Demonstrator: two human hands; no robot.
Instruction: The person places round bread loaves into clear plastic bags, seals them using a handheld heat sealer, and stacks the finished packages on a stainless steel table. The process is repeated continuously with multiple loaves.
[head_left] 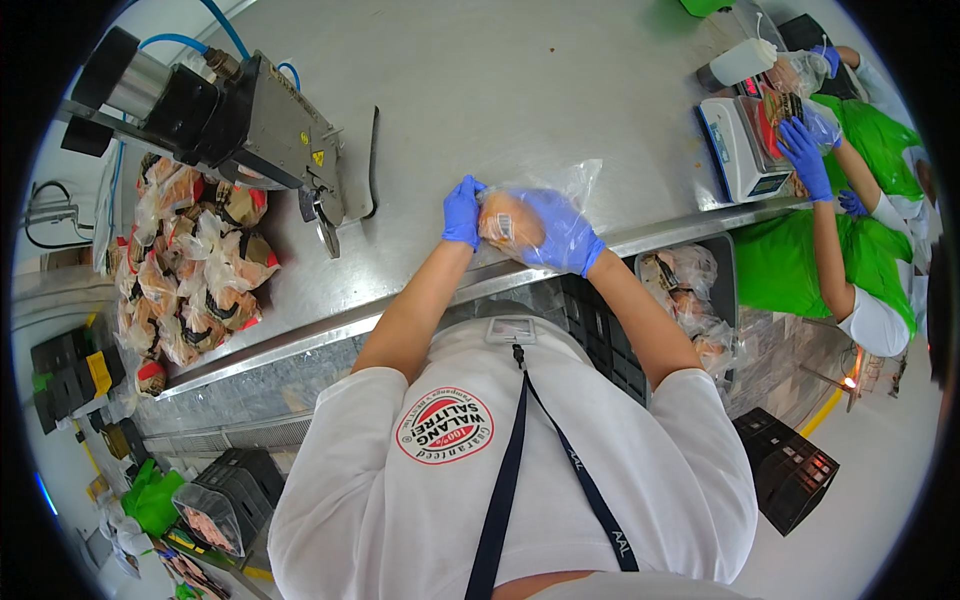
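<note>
A clear plastic bag with a rounded orange-brown piece of meat (pixel 512 224) inside hangs over the near edge of the steel table. My left hand (pixel 462 212), in a blue glove, is closed at the left side of this bagged meat. Wrapped around its right side is my right hand (pixel 562 236), also gloved in blue, seen partly through the clear film. Loose film from the bag spreads up and right beyond my right hand. A small white label shows on the meat's near side.
A metal clipping machine (pixel 285 140) with blue hoses stands at left, beside a heap of bagged meat (pixel 195 265). Under the table's edge, a grey bin (pixel 722 275) holds more bags. Co-workers in green aprons handle a package at a white scale (pixel 745 150), near a squeeze bottle (pixel 740 63).
</note>
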